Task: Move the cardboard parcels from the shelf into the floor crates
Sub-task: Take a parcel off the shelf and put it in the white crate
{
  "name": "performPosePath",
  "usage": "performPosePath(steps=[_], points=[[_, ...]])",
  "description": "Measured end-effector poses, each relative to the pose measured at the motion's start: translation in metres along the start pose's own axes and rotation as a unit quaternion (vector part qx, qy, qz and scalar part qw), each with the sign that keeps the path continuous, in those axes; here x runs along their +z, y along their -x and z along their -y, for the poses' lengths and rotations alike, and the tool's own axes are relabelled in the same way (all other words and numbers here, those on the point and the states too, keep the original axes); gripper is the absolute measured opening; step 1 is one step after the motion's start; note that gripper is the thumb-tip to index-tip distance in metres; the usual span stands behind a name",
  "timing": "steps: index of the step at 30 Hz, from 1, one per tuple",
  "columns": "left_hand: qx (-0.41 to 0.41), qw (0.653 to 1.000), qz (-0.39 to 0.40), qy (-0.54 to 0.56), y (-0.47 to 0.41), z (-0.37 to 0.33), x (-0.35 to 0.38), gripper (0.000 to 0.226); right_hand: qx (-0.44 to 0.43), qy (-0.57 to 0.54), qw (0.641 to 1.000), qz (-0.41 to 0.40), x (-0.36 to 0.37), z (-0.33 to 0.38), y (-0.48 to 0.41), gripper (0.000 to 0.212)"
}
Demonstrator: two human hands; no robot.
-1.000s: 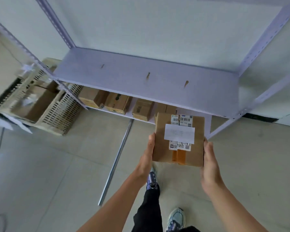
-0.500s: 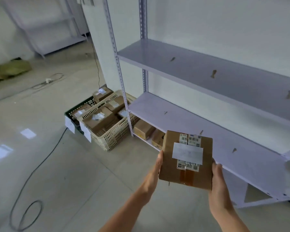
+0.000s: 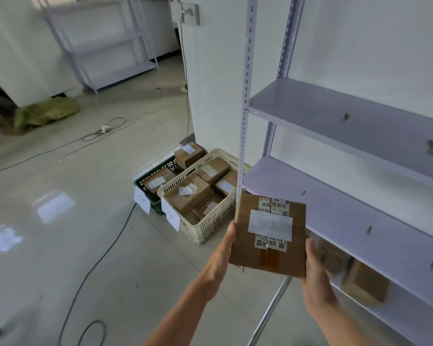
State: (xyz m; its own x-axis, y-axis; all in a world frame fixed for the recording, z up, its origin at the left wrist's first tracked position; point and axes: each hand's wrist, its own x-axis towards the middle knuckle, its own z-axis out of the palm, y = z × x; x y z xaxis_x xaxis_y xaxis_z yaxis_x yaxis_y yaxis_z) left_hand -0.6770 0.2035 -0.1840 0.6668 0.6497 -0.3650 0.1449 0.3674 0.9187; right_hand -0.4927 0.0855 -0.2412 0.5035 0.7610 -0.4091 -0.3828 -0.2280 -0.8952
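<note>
Holding a cardboard box [image 3: 245, 248] from both sides, the left hand [image 3: 223, 255] and the right hand [image 3: 315, 280] grip it. Each thumb lies along an edge. The fingers are hidden under the box, so I guess they curl round its bottom. The box is up in the air, near the cream crate [image 3: 205, 228] and a bit to its right. That crate sits on the floor, nearly full. A green crate [image 3: 145, 181] sits just beside it, on its left. More parcels [image 3: 365, 283] wait on the shelf [image 3: 360, 221], well to the crate's right. This looks like the carrying step. Next, the box must go over the crate and down into a free spot.
</note>
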Motion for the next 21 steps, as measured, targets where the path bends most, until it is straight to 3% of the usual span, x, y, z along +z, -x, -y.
performPosePath(steps=[3, 6, 10, 16, 21], points=[[0.004, 0.999, -0.027, -0.021, -0.021, -0.002, -0.041, 0.044, 0.024, 0.023, 0.999, 0.012, 0.034, -0.004, -0.032, 0.110], [-0.006, 0.998, -0.060, -0.036, -0.048, -0.005, -0.079, 0.044, 0.030, 0.037, 0.999, 0.019, 0.071, -0.008, -0.069, 0.117], [-0.029, 0.995, -0.073, -0.061, -0.093, -0.019, -0.125, 0.067, 0.044, 0.030, 0.999, 0.012, 0.116, -0.011, -0.126, 0.124], [-0.088, 0.990, -0.092, -0.066, -0.170, -0.037, -0.202, 0.076, 0.108, 0.008, 0.994, -0.011, 0.184, -0.007, -0.212, 0.105], [-0.138, 0.983, -0.102, -0.070, -0.229, -0.049, -0.258, 0.077, 0.131, 0.006, 0.991, -0.032, 0.230, -0.006, -0.267, 0.107]])
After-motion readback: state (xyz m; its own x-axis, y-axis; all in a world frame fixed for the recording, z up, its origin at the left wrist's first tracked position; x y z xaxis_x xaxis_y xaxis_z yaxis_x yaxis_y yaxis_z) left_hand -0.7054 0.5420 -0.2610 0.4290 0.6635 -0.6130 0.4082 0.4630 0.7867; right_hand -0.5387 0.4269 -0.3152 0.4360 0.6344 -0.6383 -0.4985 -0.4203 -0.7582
